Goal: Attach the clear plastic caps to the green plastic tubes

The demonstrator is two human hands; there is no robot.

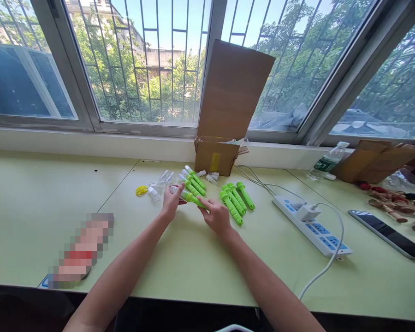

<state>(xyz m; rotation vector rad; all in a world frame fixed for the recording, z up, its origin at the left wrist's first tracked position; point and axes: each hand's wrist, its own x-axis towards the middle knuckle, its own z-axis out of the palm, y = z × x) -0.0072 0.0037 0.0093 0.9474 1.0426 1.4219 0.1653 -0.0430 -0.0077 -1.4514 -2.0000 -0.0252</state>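
Observation:
Between my two hands, low over the table, is a green plastic handle with a clear tube on its end [191, 198]. My left hand [172, 200] grips the clear end, and my right hand [216, 215] pinches the green end. Just beyond lie several green handles with clear tubes fitted [195, 179]. Right of my right hand rest several green handles without tubes [232, 206]. Loose clear tubes [164, 176] and small clear pieces lie behind my left hand. A small yellow item [141, 190] sits to their left; its kind is unclear.
An open cardboard box [214, 157] stands against the window ledge. To the right are a white power strip [311, 226] with cables, a phone [390, 234], a water bottle [328, 161] and several wooden pieces [394, 205]. A blurred-out object [83, 249] lies at the front left.

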